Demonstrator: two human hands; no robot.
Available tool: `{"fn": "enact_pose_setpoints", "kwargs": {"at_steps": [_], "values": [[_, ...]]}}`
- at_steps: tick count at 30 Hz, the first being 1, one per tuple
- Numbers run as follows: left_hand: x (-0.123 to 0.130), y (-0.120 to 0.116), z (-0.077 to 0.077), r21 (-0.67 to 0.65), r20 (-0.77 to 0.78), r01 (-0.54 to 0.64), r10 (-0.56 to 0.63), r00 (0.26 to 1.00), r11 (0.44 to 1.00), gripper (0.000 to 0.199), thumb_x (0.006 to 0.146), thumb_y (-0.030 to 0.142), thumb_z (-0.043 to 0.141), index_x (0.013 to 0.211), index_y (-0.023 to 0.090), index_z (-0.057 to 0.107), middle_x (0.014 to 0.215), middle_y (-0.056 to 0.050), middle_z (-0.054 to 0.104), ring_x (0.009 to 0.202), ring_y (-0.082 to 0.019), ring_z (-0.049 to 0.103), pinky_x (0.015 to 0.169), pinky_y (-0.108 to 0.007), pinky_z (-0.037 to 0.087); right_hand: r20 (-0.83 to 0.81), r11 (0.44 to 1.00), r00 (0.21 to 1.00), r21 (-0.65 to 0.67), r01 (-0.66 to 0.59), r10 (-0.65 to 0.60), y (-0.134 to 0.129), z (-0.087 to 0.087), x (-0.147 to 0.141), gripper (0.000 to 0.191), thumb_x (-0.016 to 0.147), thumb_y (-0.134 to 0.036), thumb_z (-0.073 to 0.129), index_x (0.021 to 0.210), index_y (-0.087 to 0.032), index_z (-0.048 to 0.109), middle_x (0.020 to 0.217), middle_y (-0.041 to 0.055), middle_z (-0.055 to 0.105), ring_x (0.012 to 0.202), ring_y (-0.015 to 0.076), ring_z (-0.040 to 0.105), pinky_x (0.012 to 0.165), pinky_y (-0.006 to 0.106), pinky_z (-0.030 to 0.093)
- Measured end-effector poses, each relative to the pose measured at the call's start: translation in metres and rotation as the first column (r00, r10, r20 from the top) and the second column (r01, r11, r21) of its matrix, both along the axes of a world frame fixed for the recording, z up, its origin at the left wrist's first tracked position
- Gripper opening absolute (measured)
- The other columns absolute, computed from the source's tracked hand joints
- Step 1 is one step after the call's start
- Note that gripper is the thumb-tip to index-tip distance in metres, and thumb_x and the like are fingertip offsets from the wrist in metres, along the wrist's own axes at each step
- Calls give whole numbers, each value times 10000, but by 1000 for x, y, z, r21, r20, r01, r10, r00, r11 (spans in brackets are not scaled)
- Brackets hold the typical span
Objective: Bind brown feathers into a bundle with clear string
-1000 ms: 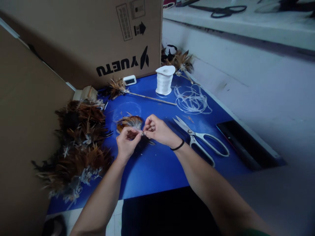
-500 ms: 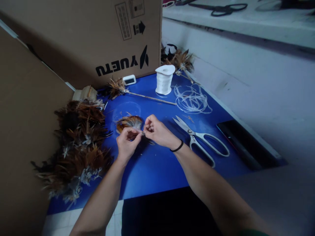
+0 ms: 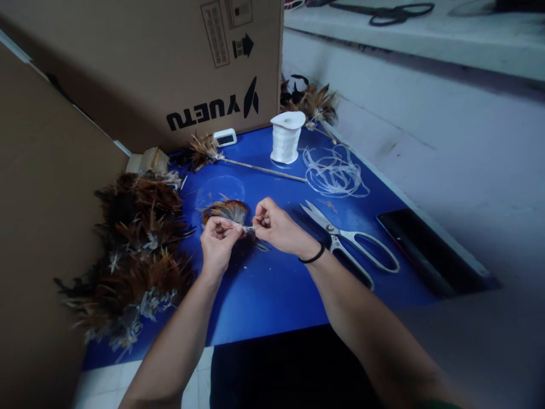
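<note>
In the head view, a small bundle of brown and grey feathers [image 3: 232,211] lies low over the blue table. My left hand [image 3: 218,241] is closed in a pinch on the bundle's pale base end. Just to the right, my right hand [image 3: 279,227] is closed too, its fingertips pinching a short whitish string [image 3: 250,228] that runs from the bundle's base. My fingers hide most of the base and the string's wraps. Large silver scissors [image 3: 334,230] lie open to the right of my right hand.
A heap of feather bundles [image 3: 145,261] covers the table's left side. Behind my hands are a feather-tipped stick [image 3: 264,171], a spool of white string [image 3: 286,139], loose clear string [image 3: 338,173] and a small white digital display [image 3: 225,137]. A black phone [image 3: 430,250] lies right; a cardboard box [image 3: 140,68] stands behind.
My right hand has drawn slightly right, away from my left hand, and more of the whitish string shows between them. The left hand keeps its pinch. The view has shifted a little.
</note>
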State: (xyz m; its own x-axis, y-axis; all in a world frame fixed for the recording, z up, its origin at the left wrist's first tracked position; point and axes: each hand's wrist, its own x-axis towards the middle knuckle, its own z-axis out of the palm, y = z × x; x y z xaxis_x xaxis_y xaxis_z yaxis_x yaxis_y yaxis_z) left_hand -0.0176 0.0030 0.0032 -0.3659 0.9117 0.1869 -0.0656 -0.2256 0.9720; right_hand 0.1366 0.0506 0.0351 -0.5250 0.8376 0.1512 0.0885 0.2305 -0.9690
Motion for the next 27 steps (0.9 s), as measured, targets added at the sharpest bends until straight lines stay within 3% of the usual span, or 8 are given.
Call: {"fn": "enact_pose_setpoints", "kwargs": {"at_steps": [8,17,27], "values": [[1,-2,4,-49,148,53,-45,988,997,348,642,225,753,779,183,436,723,31,617,638,-118,654,622,-292,581,-63,998,997,-50,-41,38,2,-4,-1,217,685,-137,501,829,-214,357,658,-67,460,533,66,433,525,205,365],[-1,-1,3,-76,167,79,-65,984,994,342,633,261,763,763,182,457,747,25,613,658,-111,648,607,-265,577,82,999,996,-22,-44,46,1,-3,1,177,720,-209,580,892,-170,603,727,2,605,644,107,554,605,240,438],[-2,1,1,-118,229,103,-74,971,988,350,613,250,776,884,181,566,706,21,627,636,-110,646,624,-251,563,167,964,985,266,0,-46,1,4,4,130,775,-144,556,775,-196,676,797,15,661,739,129,579,690,262,415]]}}
